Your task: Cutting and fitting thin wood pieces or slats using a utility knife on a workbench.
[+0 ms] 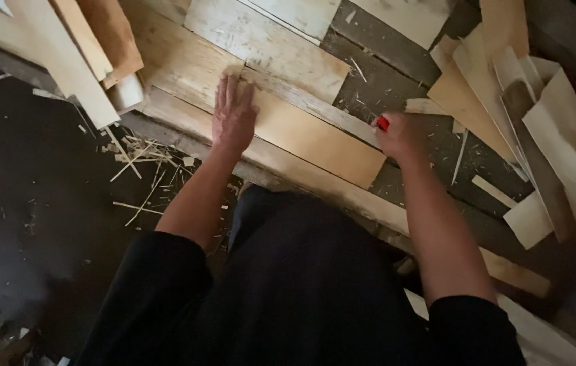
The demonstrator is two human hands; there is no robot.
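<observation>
My left hand [233, 115] lies flat, fingers together, on a thin tan sheet of wood [315, 139] that rests on pale boards. A narrow wooden strip [315, 103] runs along the sheet's far edge. My right hand [399, 134] is closed around a small red-tipped tool [382, 123] at the right end of that strip, near the sheet's far right corner. Most of the tool is hidden inside the fist. My dark clothing fills the lower middle of the view.
Pale planks [267, 41] lie beyond the sheet. A heap of thin wood offcuts [538, 129] sits at the right. More boards [71, 47] lean at the upper left. Splinters and shavings [142, 163] litter the dark floor [30, 203] at the left.
</observation>
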